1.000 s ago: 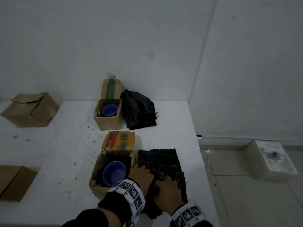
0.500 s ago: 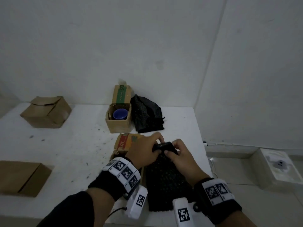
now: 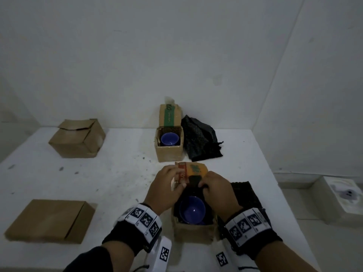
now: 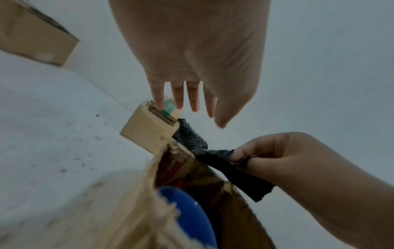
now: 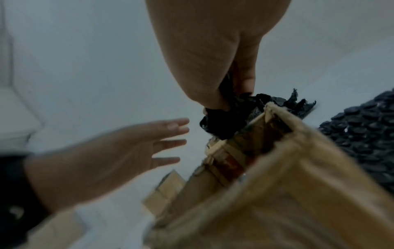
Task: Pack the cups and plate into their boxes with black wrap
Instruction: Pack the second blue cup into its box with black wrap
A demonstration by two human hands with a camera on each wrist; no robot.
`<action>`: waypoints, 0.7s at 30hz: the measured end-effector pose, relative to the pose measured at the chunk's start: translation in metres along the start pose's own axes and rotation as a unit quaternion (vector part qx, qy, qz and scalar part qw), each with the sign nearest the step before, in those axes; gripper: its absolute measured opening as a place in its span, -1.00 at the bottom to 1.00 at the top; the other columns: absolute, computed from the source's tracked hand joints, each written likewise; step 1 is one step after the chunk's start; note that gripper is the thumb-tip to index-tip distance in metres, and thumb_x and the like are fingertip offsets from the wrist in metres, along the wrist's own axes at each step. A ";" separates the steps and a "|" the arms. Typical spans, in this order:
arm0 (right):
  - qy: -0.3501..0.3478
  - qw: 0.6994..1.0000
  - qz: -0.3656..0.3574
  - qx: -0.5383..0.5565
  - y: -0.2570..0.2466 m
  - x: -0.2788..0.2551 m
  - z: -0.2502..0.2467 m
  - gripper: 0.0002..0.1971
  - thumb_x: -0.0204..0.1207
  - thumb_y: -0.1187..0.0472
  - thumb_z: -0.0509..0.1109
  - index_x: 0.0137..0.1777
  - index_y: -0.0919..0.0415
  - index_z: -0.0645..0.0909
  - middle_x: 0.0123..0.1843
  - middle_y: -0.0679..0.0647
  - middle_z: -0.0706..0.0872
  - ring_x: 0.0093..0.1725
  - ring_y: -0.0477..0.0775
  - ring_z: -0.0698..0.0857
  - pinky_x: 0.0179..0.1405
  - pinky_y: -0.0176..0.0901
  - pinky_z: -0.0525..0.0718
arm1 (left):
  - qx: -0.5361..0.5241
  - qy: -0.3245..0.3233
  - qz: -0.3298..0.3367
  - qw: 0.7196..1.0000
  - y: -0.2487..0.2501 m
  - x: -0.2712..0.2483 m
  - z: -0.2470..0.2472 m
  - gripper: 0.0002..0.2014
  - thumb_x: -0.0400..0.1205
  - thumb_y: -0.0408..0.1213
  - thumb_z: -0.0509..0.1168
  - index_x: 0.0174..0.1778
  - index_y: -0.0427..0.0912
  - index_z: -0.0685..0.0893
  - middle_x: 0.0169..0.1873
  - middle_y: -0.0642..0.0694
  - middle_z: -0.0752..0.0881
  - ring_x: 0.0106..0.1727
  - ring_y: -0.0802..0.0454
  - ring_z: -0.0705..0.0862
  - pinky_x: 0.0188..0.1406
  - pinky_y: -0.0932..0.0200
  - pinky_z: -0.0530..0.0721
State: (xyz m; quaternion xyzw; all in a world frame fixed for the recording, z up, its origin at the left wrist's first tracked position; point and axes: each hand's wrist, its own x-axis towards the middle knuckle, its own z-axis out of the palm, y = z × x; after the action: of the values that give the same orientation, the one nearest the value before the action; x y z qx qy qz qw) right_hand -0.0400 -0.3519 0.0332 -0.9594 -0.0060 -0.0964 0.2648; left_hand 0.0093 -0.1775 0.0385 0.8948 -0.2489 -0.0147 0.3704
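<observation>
A blue cup (image 3: 192, 210) sits in the near open cardboard box (image 3: 193, 231), with black wrap around it. My right hand (image 3: 204, 186) pinches a strip of black wrap (image 4: 224, 161) over the box's far rim, below its raised printed flap (image 3: 193, 169). My left hand (image 3: 176, 182) hovers beside the flap with straight, spread fingers (image 4: 193, 104) and holds nothing. A flat sheet of black wrap (image 3: 246, 195) lies just right of the box. Farther back, a second blue cup (image 3: 170, 138) stands in another open box (image 3: 170, 154), beside a crumpled black wrap pile (image 3: 201, 143).
A closed cardboard box (image 3: 78, 139) stands at the back left, and a flat cardboard box (image 3: 51, 220) lies at the front left. The white table (image 3: 98, 179) ends at a right edge near the wrap sheet. A white device (image 3: 345, 195) rests on the floor.
Both hands left the flat wrap sheet and rose to the near box's far rim. The right hand now pinches a wrap strip there. The left hand has let go and opened.
</observation>
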 end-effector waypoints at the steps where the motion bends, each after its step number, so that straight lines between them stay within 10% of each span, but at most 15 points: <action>1: -0.020 0.998 -0.015 -0.053 -0.003 -0.002 0.006 -0.91 0.24 0.39 0.40 -0.32 0.30 0.75 -0.22 0.19 0.72 -0.21 0.20 0.71 -0.25 -0.10 0.67 | -0.018 0.002 -0.018 1.000 -0.005 -0.005 0.002 -0.50 0.53 0.07 0.19 0.35 -0.07 0.53 0.36 -0.02 0.48 0.41 0.07 0.43 0.41 0.21 0.39; 4: -0.088 0.961 -0.039 -0.259 -0.023 -0.010 0.027 -0.82 0.07 0.17 0.66 -0.48 0.19 0.70 -0.37 0.12 0.68 -0.37 0.16 0.67 -0.33 -0.11 0.69 | -0.065 -0.050 -0.096 0.992 -0.013 -0.017 0.010 -0.52 0.70 0.02 0.07 0.54 0.00 0.28 0.59 0.00 0.19 0.61 0.11 0.08 0.51 0.26 0.03; 6: -0.194 0.918 -0.005 -0.345 -0.036 -0.016 0.041 -0.72 0.46 0.02 0.42 -0.07 0.27 0.71 -0.06 0.23 0.67 -0.03 0.26 0.61 0.12 0.11 0.58 | -0.096 -0.131 -0.147 0.976 -0.017 -0.026 0.017 -0.43 0.70 0.09 -0.04 0.62 0.02 0.03 0.65 0.04 -0.09 0.64 0.11 -0.20 0.63 0.06 -0.15; 9: -0.216 0.910 0.062 -0.348 -0.041 -0.017 0.060 -0.62 0.65 0.02 0.08 0.22 0.28 0.52 0.17 0.22 0.59 0.15 0.23 0.53 0.13 0.02 0.46 | -0.126 -0.192 -0.192 0.954 -0.025 -0.032 0.028 -0.38 0.70 0.11 -0.15 0.62 -0.01 -0.19 0.64 0.04 -0.24 0.62 0.09 -0.33 0.64 -0.05 -0.23; 14: -0.155 0.955 0.180 -0.180 -0.034 -0.006 0.067 -0.57 0.59 0.10 0.18 0.40 0.27 0.26 0.10 0.22 0.67 0.04 0.19 0.66 -0.07 -0.08 0.63 | -0.211 -0.185 -0.184 0.942 -0.034 -0.034 0.033 -0.44 0.71 0.02 -0.15 0.61 0.03 -0.17 0.64 0.04 -0.20 0.64 0.05 -0.29 0.61 -0.03 -0.16; 18: -0.206 0.943 0.207 -0.162 -0.025 0.002 0.063 -0.68 0.60 0.14 0.17 0.29 0.26 0.41 0.24 0.26 0.57 0.18 0.21 0.57 0.15 0.00 0.63 | -0.323 -0.171 -0.200 0.909 -0.025 -0.033 0.025 -0.07 0.39 0.53 -0.11 0.60 0.07 -0.03 0.62 0.09 0.02 0.65 0.12 -0.03 0.65 0.03 0.00; 21: -0.242 0.933 0.219 -0.154 -0.028 0.007 0.053 -0.68 0.61 0.15 0.18 0.29 0.28 0.48 0.37 0.29 0.42 0.22 0.26 0.55 0.22 0.03 0.60 | -0.394 -0.163 -0.190 0.884 -0.013 -0.034 0.018 -0.68 0.72 0.11 -0.20 0.37 0.15 0.13 0.24 0.37 0.38 0.27 0.38 0.42 0.09 0.62 0.50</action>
State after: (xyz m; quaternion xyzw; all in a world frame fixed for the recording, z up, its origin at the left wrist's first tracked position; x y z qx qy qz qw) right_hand -0.0254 -0.3015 0.0040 -0.9602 0.1557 0.1993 0.1185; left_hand -0.0189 -0.1664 0.0114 0.6904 -0.1047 -0.3275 0.6365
